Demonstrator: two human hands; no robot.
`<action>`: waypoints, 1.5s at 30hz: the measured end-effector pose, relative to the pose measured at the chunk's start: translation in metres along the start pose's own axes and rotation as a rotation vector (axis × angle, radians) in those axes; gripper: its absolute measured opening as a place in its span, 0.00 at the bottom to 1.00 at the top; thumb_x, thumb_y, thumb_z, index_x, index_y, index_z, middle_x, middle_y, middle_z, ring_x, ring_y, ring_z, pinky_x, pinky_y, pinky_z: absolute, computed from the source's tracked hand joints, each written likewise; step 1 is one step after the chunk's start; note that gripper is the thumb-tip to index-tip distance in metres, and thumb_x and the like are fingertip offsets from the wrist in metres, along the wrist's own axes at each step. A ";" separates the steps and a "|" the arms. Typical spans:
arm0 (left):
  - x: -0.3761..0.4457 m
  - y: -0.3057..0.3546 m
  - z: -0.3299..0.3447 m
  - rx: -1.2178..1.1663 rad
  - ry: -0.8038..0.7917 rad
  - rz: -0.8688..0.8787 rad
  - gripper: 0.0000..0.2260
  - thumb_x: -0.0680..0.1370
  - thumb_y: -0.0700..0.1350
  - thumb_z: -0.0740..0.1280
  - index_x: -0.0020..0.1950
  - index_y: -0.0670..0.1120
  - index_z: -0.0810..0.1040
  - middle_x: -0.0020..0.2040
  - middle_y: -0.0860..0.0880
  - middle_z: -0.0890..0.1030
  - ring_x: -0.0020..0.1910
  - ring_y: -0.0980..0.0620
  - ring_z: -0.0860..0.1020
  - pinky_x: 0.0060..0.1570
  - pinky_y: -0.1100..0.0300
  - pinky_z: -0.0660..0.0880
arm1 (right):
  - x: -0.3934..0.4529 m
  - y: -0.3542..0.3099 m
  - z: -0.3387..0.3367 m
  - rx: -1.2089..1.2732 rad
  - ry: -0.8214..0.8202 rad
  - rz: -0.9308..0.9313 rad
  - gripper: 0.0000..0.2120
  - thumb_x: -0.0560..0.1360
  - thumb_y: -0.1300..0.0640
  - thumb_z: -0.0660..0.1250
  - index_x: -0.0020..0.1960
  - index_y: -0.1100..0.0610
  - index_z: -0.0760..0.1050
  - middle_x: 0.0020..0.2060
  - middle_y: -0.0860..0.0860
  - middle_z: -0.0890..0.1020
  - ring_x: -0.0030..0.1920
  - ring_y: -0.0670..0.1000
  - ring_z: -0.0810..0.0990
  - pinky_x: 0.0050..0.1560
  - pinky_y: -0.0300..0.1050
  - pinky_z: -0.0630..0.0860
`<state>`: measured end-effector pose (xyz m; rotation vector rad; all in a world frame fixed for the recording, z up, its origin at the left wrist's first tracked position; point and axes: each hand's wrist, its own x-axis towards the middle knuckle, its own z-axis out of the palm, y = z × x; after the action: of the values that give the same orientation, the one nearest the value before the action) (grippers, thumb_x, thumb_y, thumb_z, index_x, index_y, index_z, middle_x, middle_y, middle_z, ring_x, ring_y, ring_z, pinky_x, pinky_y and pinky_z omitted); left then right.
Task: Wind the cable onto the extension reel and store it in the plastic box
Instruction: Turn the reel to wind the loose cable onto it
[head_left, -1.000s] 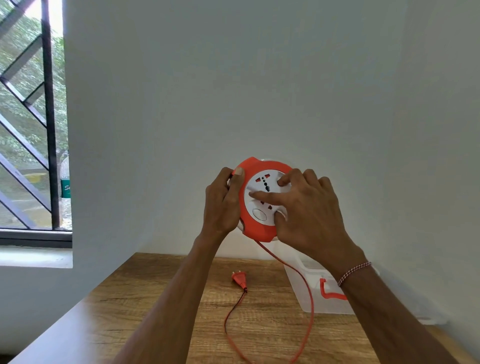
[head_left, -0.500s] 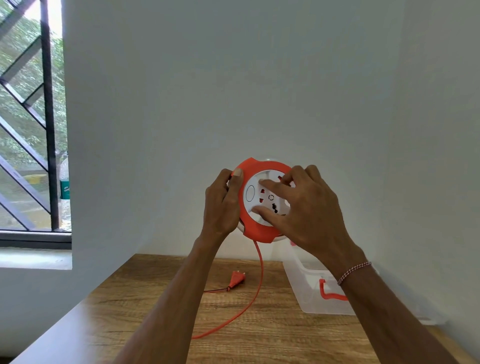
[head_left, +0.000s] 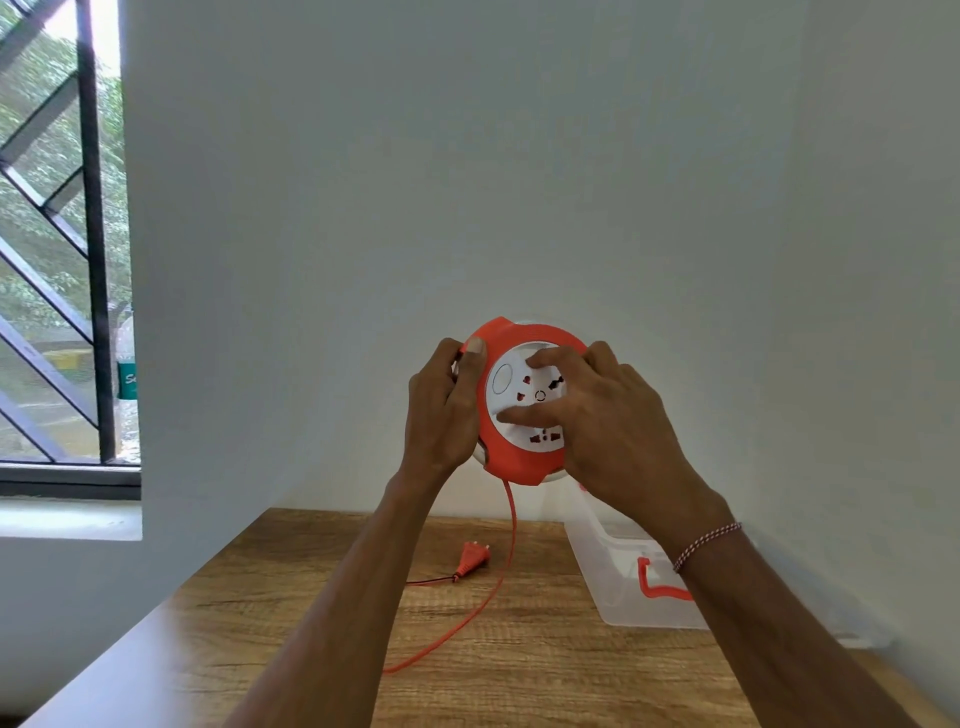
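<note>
I hold the round extension reel (head_left: 506, 457) up in front of the wall; it has an orange rim and a white socket face (head_left: 504, 382). My left hand (head_left: 441, 410) grips the left rim, thumb on the front. My right hand (head_left: 618, 431) covers the right side, its thumb and forefinger stretched out and pressing on the white face. An orange cable (head_left: 511, 525) hangs from the reel's bottom down to the wooden table (head_left: 519, 665) and loops back to the plug (head_left: 474, 555), which lies on the wood. The clear plastic box (head_left: 623, 587) with an orange latch stands at the right, partly behind my right forearm.
White walls close off the table at the back and right. A barred window (head_left: 57, 260) is at the left, with a bottle (head_left: 126, 379) on its sill. The table's left edge runs diagonally toward me.
The white socket face has turned under my right fingers. The slack cable on the table has shortened and swung left, and the plug has slid and turned. My left hand stays put.
</note>
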<state>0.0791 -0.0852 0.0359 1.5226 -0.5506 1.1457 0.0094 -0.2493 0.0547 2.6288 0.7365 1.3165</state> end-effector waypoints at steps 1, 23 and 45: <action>0.000 0.001 0.000 -0.003 -0.003 -0.003 0.13 0.81 0.55 0.57 0.48 0.49 0.75 0.39 0.64 0.82 0.37 0.58 0.82 0.32 0.68 0.78 | 0.000 0.000 0.001 -0.016 -0.002 0.016 0.27 0.62 0.48 0.78 0.60 0.41 0.78 0.63 0.56 0.76 0.59 0.61 0.73 0.54 0.57 0.76; -0.002 0.002 0.001 -0.033 -0.010 -0.031 0.14 0.81 0.54 0.58 0.52 0.46 0.76 0.42 0.57 0.83 0.38 0.58 0.83 0.32 0.69 0.77 | -0.001 0.002 0.000 0.157 0.283 0.162 0.20 0.71 0.43 0.70 0.57 0.54 0.80 0.51 0.54 0.84 0.48 0.56 0.80 0.45 0.50 0.81; -0.001 0.004 -0.001 -0.039 0.001 0.009 0.13 0.81 0.55 0.57 0.50 0.50 0.76 0.38 0.57 0.82 0.36 0.57 0.83 0.32 0.67 0.78 | -0.002 -0.007 0.001 0.089 0.220 0.260 0.33 0.69 0.30 0.61 0.68 0.46 0.71 0.52 0.51 0.84 0.45 0.55 0.83 0.47 0.49 0.80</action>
<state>0.0753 -0.0860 0.0371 1.4880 -0.5767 1.1363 0.0061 -0.2440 0.0502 2.7536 0.4990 1.7011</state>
